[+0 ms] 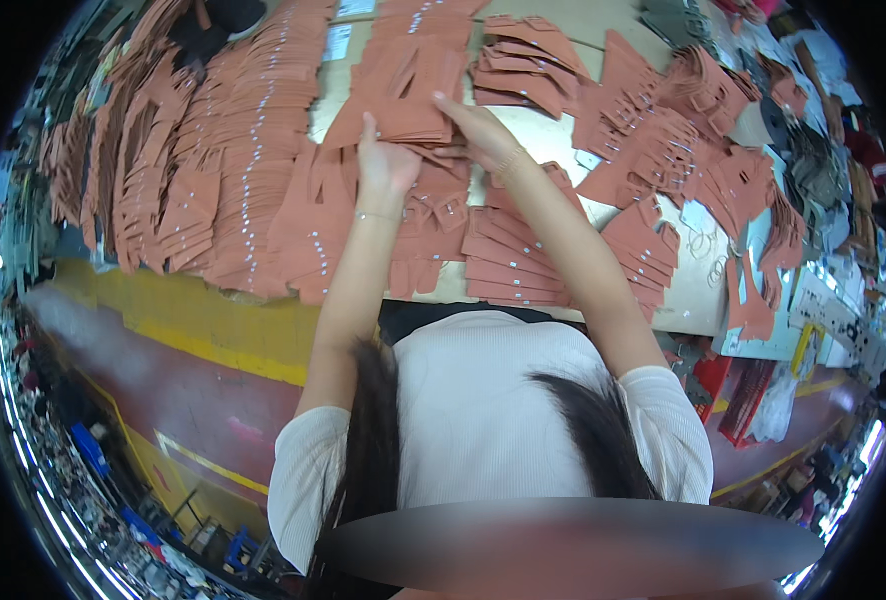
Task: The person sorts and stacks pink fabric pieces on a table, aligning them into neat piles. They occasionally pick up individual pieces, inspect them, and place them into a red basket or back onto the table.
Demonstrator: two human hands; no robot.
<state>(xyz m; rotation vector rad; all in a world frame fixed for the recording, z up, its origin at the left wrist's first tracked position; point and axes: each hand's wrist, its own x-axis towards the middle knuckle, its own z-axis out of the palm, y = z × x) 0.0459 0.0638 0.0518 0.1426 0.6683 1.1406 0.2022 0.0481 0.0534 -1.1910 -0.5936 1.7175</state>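
Observation:
Between my two hands is a stack of salmon-coloured cut fabric pieces (408,112), raised over other pieces on the table. My left hand (388,165) grips its near left edge, thumb up along the side and fingers underneath, partly hidden. On the right, my right hand (478,132) holds the stack's near right corner, thumb on top and fingers below. Just under my hands lie more salmon cut pieces (431,225). Long overlapping rows of the same pieces (253,130), dotted with small white labels, spread out to the left.
Fanned bundles (513,255) and several labelled piles (653,150) cover the table's right side. A fanned pile (528,65) sits farther back. Elastic bands (703,243) lie on the pale tabletop (688,290). Dark fabric (218,25) rests at the far left.

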